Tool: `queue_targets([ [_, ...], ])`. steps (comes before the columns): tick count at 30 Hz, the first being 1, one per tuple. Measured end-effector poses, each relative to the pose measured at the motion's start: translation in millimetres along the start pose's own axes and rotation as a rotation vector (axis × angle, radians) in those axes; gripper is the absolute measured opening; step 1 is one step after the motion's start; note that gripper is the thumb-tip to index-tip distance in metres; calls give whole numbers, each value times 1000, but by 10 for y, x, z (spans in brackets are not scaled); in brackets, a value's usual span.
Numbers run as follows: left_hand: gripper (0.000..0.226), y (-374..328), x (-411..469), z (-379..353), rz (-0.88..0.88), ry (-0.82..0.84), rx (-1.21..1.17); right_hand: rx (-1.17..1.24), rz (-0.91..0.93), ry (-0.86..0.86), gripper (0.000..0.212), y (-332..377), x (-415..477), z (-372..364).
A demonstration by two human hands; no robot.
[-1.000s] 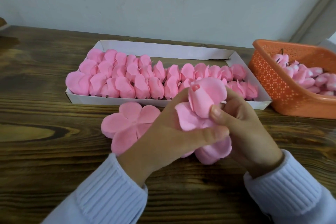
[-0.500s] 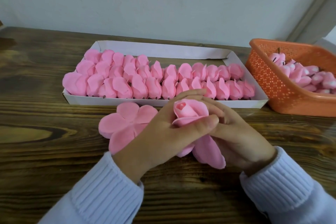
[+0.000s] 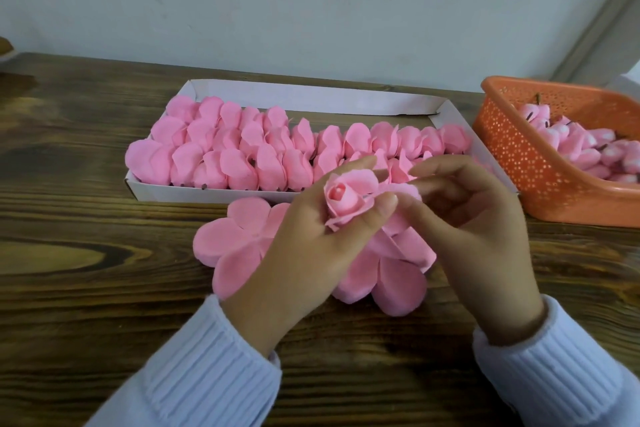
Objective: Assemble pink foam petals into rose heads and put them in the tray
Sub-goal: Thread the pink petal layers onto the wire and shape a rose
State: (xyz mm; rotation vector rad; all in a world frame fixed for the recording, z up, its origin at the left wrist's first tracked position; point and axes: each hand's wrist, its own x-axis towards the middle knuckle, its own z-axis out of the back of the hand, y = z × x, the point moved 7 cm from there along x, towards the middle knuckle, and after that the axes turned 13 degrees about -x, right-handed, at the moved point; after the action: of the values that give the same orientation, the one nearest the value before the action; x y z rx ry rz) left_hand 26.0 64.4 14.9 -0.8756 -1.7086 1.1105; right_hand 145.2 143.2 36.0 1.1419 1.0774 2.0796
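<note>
Evidently the rose head (image 3: pixel 349 198) is feather-light, soft foam that would crease under a hard squeeze. The left hand (image 3: pixel 304 253) pinches its wrapped bud between thumb and fingers, just above the worktop (image 3: pixel 86 305) in front of the tray (image 3: pixel 207 192). The right hand (image 3: pixel 485 229) curls against the loose outer petals (image 3: pixel 398 284); whether it grips one cannot be told. The best hold is probably low at the base, and gentle.
</note>
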Motion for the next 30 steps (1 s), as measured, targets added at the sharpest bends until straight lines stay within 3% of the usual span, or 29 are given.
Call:
queue_targets([
  [9,27,-1,-40,-124,23,98,39,-182,358,-173,26,262,-134,96],
  [14,48,100,-18,16,92,-13,-39,-180,374,-187,24,258,-138,106],
  [17,47,115,-9,47,109,-46,-91,-167,377,-182,24,254,-146,97],
  [26,21,22,-20,-74,57,90,-93,-148,494,-211,23,335,-194,129],
  [30,20,3,-22,-88,69,107,-141,-179,521,-211,23,364,-205,124],
])
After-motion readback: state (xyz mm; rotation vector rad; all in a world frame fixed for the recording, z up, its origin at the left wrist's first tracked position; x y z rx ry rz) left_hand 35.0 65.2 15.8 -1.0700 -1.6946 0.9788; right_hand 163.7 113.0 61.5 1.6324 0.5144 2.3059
